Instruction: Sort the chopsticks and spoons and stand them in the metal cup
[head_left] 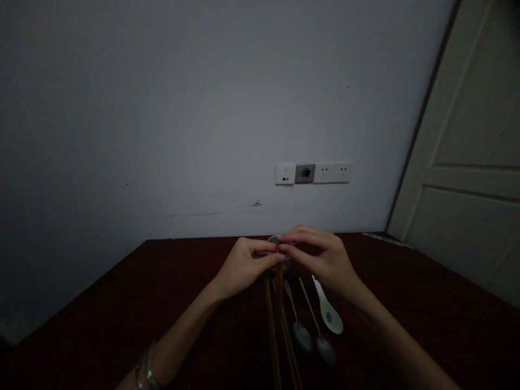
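Note:
My left hand [244, 265] pinches wooden chopsticks [279, 292] near their upper ends, thumb and fingers pressed together. The fingertips of my right hand [323, 257] close on the tips of the same chopsticks from the other side. More chopsticks [272, 336] lie below on the dark red table, running toward me. Just to their right are two metal spoons, one larger [303, 337] and one slimmer [325, 349]. A white ceramic soup spoon [331, 315] with a blue mark lies beyond them, under my right wrist. Behind my fingers a round, pale-rimmed container [273, 238] is mostly hidden.
The dark red table [195, 276] meets a pale wall [203, 135] at its far edge. Wall sockets [333, 173] and switch plates sit above it. At the right stands a white panelled door [467, 151]. The lighting is dim.

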`<act>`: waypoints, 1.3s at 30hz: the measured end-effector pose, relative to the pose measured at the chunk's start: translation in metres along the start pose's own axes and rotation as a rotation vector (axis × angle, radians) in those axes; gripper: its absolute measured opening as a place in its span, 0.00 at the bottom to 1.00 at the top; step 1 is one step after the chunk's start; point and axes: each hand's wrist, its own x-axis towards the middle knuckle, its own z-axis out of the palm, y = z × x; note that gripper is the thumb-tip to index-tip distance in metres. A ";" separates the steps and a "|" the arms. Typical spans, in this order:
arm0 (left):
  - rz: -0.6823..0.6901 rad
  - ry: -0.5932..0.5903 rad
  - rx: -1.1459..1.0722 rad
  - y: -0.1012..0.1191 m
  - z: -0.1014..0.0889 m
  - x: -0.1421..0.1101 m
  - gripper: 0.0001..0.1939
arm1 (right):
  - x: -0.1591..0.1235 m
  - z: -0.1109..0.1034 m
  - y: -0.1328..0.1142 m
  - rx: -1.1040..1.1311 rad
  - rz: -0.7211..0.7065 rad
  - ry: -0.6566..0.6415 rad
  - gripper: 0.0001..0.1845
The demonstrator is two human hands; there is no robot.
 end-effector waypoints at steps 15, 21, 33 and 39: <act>0.045 0.003 0.020 0.010 0.001 -0.006 0.10 | -0.001 -0.004 -0.011 0.000 0.057 0.011 0.11; 0.036 0.019 -0.025 0.013 -0.003 -0.008 0.11 | 0.002 -0.019 -0.010 0.123 0.399 0.018 0.17; 0.020 0.162 -0.010 0.010 -0.013 -0.004 0.12 | -0.006 0.020 0.022 0.290 0.598 -0.441 0.15; 0.008 0.182 -0.007 0.007 -0.015 -0.002 0.12 | -0.006 0.021 0.017 0.240 0.546 -0.365 0.15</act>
